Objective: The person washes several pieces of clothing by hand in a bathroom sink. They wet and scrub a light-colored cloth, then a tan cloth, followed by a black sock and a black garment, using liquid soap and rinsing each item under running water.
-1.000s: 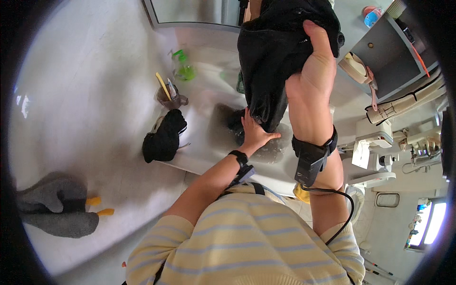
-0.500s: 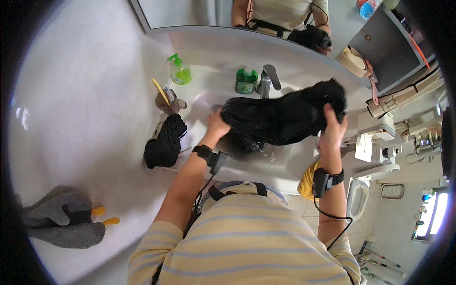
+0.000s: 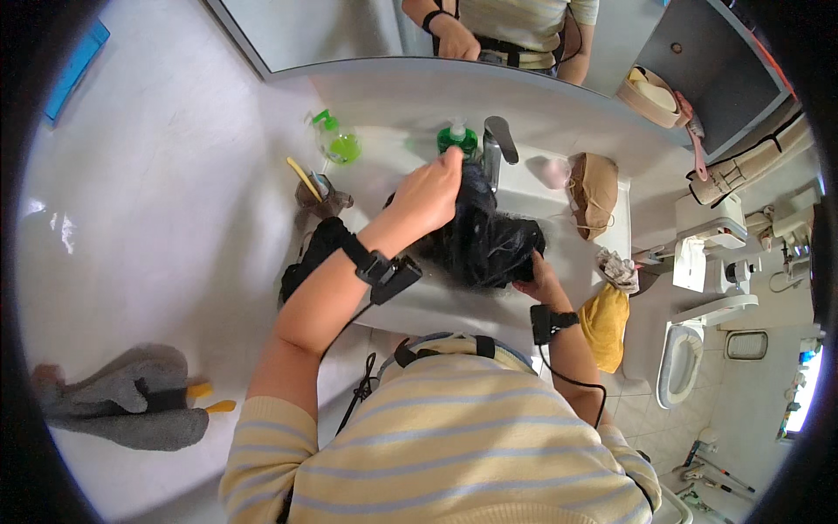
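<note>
A wet black garment (image 3: 484,240) lies bunched in the white sink (image 3: 560,229), below the grey tap (image 3: 500,144); its kind is hard to make out. My left hand (image 3: 426,201) is closed in a fist, lifting part of the garment near the tap. At the garment's lower right edge, my right hand (image 3: 539,278) grips the cloth, its fingertips partly hidden. Behind my left forearm lies another black bundle of cloth (image 3: 314,249), largely covered by the arm.
A green bottle (image 3: 456,138) stands beside the tap. To the left are a pump bottle (image 3: 340,146) and a cup (image 3: 325,199) holding a yellow-handled brush. A brown bag (image 3: 595,194) and yellow cloth (image 3: 602,327) sit right. A mirror (image 3: 349,31) hangs above.
The garment, stretched sideways between both hands before, is now bunched lower in the sink. My left hand moved up and right; my right hand came down and left.
</note>
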Motion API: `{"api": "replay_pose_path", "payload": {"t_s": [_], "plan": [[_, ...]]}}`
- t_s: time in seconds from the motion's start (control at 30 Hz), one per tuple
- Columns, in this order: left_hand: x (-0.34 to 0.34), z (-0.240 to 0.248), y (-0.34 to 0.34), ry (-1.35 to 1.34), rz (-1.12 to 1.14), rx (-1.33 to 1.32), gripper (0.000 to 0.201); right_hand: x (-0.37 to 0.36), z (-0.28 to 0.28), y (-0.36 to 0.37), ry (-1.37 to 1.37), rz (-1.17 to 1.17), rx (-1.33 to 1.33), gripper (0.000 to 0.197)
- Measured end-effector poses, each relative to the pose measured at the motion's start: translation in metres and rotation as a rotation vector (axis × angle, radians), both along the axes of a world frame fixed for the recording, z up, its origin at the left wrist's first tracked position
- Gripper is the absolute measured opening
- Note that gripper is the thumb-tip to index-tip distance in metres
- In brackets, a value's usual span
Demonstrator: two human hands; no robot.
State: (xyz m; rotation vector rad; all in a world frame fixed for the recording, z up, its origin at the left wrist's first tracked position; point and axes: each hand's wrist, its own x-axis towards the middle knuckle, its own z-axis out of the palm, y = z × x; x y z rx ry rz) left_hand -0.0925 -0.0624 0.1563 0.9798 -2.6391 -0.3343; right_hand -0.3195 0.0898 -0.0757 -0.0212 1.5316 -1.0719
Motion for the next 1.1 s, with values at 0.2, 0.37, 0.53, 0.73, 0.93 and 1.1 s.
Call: {"api": "replay_pose_path", "payload": {"t_s": [0.2, 0.37, 0.53, 0.73, 0.93, 1.1], "plan": [[-0.033, 0.041, 0.002, -0.011, -0.136, -0.156, 0.033, -0.006, 0.065, 0.004, 0.725, 0.011, -0.284, 0.085], [-0.043, 0.057, 0.009, 0.015, -0.243, -0.149, 0.044, 0.053, 0.22, -0.022, 1.324, 0.373, -1.022, 0.108], [-0.039, 0.083, 0.029, -0.019, -0.365, -0.07, 0.05, 0.061, 0.24, -0.042, 1.217, 0.466, -1.065, 0.098], [-0.004, 0.036, 0.018, 0.438, -0.519, 0.185, 0.074, 0.071, 0.224, -0.042, 1.05, 0.223, -0.96, 0.054], [-0.005, -0.098, 0.034, 0.593, -0.283, 0.62, 0.143, 0.103, 0.186, -0.066, 0.186, -0.389, -0.95, 0.032], [-0.021, -0.129, 0.048, 0.652, -0.193, 0.705, 0.133, 0.101, 0.153, -0.074, -0.195, -0.607, -0.718, 0.036]]}}
